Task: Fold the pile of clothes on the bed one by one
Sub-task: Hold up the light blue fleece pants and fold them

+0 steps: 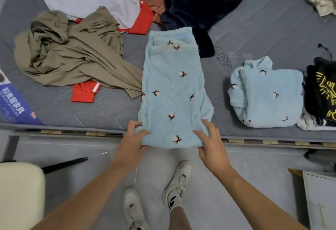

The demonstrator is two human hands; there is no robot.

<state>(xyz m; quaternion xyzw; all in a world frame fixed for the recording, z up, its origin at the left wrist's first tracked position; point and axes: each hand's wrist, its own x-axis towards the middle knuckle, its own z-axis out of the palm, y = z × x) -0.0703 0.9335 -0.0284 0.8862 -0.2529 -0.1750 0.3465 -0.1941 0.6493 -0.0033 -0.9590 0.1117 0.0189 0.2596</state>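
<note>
- Head view: light-blue fleece trousers lying lengthwise at frame centre on grey mattress, hem hanging over near edge.
- Left hand gripping hem's left corner, fingers curled over fabric.
- Right hand pinching hem's right corner, thumb beneath.
- Folded blue fleece top at right; crumpled olive garment at left.
</note>
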